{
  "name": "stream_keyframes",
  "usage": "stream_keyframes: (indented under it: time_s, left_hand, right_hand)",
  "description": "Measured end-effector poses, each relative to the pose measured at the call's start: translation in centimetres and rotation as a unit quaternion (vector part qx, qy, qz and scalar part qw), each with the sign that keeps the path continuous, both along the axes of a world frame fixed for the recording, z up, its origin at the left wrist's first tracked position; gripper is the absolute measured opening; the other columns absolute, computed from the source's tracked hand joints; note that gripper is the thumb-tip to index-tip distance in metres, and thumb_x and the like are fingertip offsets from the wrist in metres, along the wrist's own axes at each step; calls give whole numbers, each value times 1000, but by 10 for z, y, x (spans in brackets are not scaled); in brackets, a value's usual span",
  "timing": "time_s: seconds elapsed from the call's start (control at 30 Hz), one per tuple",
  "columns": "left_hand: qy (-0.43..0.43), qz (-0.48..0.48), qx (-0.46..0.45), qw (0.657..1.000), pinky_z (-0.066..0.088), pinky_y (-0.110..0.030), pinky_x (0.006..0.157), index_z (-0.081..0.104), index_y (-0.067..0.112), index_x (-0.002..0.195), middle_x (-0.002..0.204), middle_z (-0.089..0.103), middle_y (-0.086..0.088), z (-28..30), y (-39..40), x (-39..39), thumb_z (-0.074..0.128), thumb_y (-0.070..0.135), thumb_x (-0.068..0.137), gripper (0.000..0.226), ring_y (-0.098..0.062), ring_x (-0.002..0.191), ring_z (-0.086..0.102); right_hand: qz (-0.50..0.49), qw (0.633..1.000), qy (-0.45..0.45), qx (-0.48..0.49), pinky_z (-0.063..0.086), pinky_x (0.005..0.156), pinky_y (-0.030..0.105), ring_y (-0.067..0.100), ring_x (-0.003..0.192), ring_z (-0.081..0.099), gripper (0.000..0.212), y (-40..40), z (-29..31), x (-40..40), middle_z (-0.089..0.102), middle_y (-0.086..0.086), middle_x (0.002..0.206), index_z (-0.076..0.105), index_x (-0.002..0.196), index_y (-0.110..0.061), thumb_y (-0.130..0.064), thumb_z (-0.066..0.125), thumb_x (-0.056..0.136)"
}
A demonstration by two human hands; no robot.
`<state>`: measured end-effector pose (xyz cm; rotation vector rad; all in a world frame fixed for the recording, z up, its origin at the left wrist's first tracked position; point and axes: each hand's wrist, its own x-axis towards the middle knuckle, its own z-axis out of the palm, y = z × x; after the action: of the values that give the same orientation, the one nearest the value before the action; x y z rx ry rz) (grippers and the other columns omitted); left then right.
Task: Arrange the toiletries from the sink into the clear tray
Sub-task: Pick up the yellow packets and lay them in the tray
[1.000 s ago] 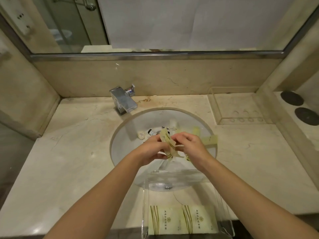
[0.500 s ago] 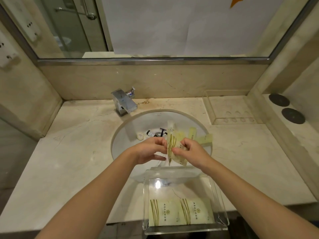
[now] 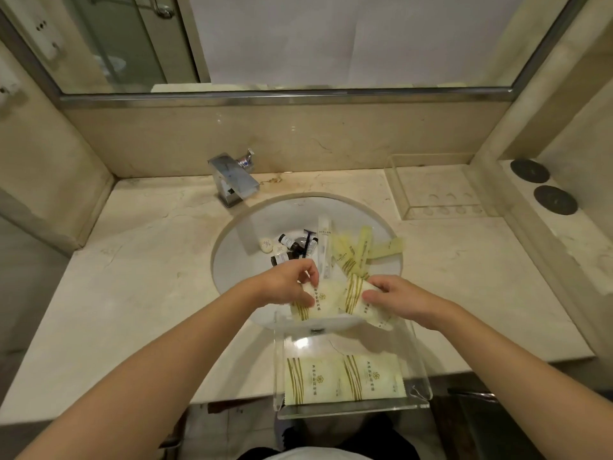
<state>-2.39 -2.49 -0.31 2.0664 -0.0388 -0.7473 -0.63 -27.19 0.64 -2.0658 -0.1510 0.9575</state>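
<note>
My left hand [image 3: 288, 284] pinches a pale yellow striped packet [image 3: 320, 303] over the far edge of the clear tray [image 3: 418, 366]. My right hand [image 3: 399, 297] pinches a second striped packet [image 3: 360, 298] right beside it. The tray sits at the counter's front edge, half over the sink [image 3: 238, 257], and two flat packets [image 3: 343, 381] lie side by side in its near end. In the sink lie several more yellow sachets [image 3: 360, 249], a long white sachet [image 3: 324, 237], small dark bottles [image 3: 287, 249], a razor [image 3: 310, 239] and a round soap [image 3: 265, 244].
A chrome faucet [image 3: 232, 180] stands behind the sink. A second clear tray [image 3: 434, 185] sits at the back right of the marble counter [image 3: 139, 277]. Two dark round discs [image 3: 542, 187] lie on the right ledge. A mirror runs along the back wall.
Both hands have come toward me from over the sink to the tray's far edge. The packets, bunched together before, are now held apart, one in each hand.
</note>
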Motion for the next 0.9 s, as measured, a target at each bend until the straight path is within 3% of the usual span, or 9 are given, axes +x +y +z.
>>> stream_keyframes:
  time_s: [0.1,0.2,0.27,0.37,0.5,0.7,0.83,0.9]
  left_hand:
    - [-8,-89,50,995,42,-21,63,60,22,85,80,50,5,0,-8,-8,77,11,75,22,-10,66,46]
    - [21,-183,95,978,42,-26,66,65,22,85,74,51,5,-5,-16,-18,76,17,76,14,-13,67,47]
    - [30,-228,122,966,45,-29,72,67,22,88,80,54,5,-9,-21,-25,73,16,79,13,-14,74,51]
    - [41,-251,160,954,48,-32,85,58,19,107,103,59,0,-16,-32,-36,71,13,81,29,-16,91,55]
    - [46,-275,189,941,53,-36,88,49,25,114,114,63,-3,-26,-38,-45,73,14,78,44,-21,102,61]
    - [15,-312,220,924,51,-32,83,56,18,113,113,62,-2,-33,-36,-52,74,15,77,40,-20,99,59]
    - [5,-315,217,924,51,-33,84,55,18,112,113,61,-2,-37,-35,-56,74,17,77,40,-18,96,56]
    - [5,-310,208,928,51,-31,81,54,19,110,107,59,0,-39,-35,-57,75,20,77,39,-18,95,57]
  right_hand:
    - [58,997,16,-49,56,82,32,18,96,67,15,-8,-3,-7,70,4,105,66,100,-13,-23,59,90]
    - [162,980,17,-113,53,84,38,26,96,67,10,-12,-8,-15,69,9,101,63,86,-14,-24,65,84]
    - [233,961,14,-149,51,78,35,26,89,65,13,-9,-11,-20,65,6,92,56,77,-18,-25,66,83]
    - [290,938,3,-192,48,73,31,17,79,59,22,-5,-20,-30,59,-3,83,49,68,-23,-26,67,81]
    - [324,919,-35,-221,46,76,30,16,88,56,15,1,-33,-43,56,-8,91,57,87,-23,-28,70,79]
    - [361,886,-116,-267,49,78,36,19,92,56,49,4,-39,-51,61,-3,104,53,113,-27,-43,73,72]
    - [395,847,-165,-315,41,63,32,19,83,56,59,-3,-41,-51,60,-1,96,43,101,-26,-60,74,63]
    - [396,846,-162,-317,37,59,30,18,79,54,59,-6,-39,-50,59,-2,92,43,97,-26,-67,69,63]
